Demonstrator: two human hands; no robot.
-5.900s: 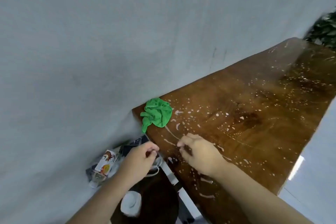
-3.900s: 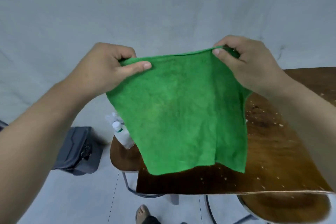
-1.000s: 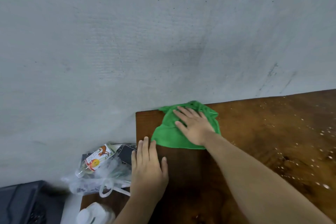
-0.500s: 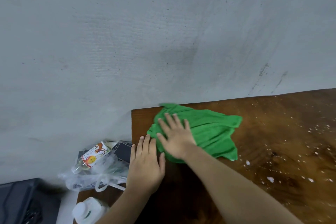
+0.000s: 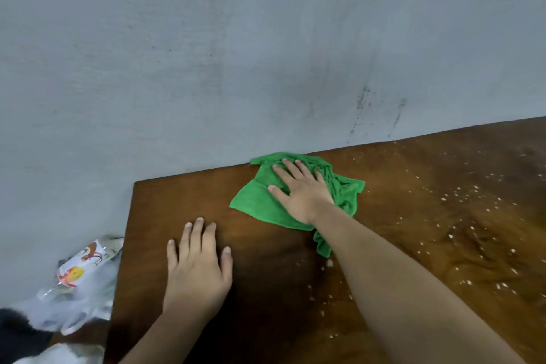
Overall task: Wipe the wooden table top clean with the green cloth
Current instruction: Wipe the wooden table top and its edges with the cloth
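Note:
The green cloth (image 5: 260, 204) lies crumpled on the wooden table top (image 5: 266, 281), close to the far edge by the wall. My right hand (image 5: 301, 189) presses flat on it with fingers spread, and the cloth sticks out on both sides of the palm. My left hand (image 5: 196, 269) rests flat on bare wood nearer the table's left end, holding nothing. White specks and droplets (image 5: 472, 195) are scattered over the right part of the table. The wood around my left hand looks dark and free of specks.
A grey wall (image 5: 236, 53) runs directly behind the table's far edge. Left of the table, lower down, a clear plastic bag (image 5: 76, 304) and a bottle with a colourful label (image 5: 79, 263) sit. A white bottle cap shows at the bottom left corner.
My right hand has slid the cloth right and away toward the wall edge, and the cloth has bunched up under it. My left hand stays flat on the wood.

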